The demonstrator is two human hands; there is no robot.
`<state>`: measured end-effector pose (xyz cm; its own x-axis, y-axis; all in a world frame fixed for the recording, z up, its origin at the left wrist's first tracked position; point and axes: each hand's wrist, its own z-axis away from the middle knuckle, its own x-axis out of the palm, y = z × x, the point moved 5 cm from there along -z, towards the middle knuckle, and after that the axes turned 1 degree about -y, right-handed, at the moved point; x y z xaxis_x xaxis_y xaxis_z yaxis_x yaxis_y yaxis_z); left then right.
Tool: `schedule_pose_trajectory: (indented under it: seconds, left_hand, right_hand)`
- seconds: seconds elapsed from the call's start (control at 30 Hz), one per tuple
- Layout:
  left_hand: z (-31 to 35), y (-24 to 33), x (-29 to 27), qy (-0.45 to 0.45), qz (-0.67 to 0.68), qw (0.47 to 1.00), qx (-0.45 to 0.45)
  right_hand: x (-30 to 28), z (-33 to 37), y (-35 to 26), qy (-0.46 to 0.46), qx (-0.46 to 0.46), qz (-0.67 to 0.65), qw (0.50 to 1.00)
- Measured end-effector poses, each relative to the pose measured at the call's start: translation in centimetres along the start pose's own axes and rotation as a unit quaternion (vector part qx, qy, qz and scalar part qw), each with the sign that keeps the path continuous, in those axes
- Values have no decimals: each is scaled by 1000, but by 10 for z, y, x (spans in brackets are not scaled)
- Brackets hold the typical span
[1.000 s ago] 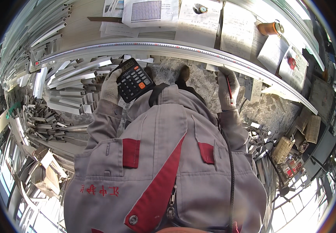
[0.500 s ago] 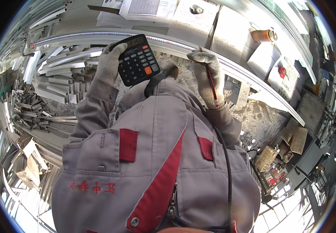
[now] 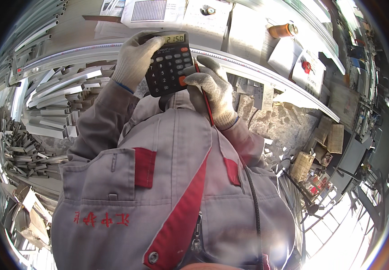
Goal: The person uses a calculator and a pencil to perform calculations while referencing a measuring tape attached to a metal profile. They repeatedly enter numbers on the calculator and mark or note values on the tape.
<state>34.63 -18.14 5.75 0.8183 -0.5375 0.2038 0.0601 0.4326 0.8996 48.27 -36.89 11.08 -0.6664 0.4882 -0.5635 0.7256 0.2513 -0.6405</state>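
My left hand [image 3: 136, 58], in a pale knitted glove, grips a black calculator [image 3: 169, 63] by its left side, thumb on the front beside the lit display. The keys face me, most of them dark with a few orange ones. My right hand [image 3: 212, 87], gloved too, is closed around a thin red and black pencil [image 3: 207, 101] that slants down toward my wrist. Its fingers are at the calculator's lower right keys; whether a fingertip presses one is hard to tell.
A long measuring tape [image 3: 79, 50] runs along a metal rail beyond my hands. Papers [image 3: 154, 11], an amber jar [image 3: 283, 30] and a small round object [image 3: 209, 10] lie on the bench. Cut metal profiles [image 3: 55, 101] are piled at left; wicker baskets [image 3: 302, 165] stand at right.
My right hand has moved left with the pencil, from beside the rail to the calculator's keys. The calculator has shifted slightly right and turned more upright in my left hand.
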Motion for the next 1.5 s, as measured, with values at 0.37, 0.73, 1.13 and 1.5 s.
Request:
schedule_pose_trajectory:
  seconds: [0.37,0.73,1.13,1.5]
  left_hand:
    - [-14,-22,-21,-23,-1,1000,-9]
    - [-23,-18,-9,-27,0,1000,8]
    - [-43,-14,-13,-3,-45,998,40]
    - [-56,-11,-41,22,10,999,29]
  right_hand:
    - [26,-3,-22,-26,15,76,997]
    - [38,-18,-39,-21,-11,36,999]
    - [49,-38,-39,-48,-26,42,998]
    - [67,-47,-43,-98,-2,24,995]
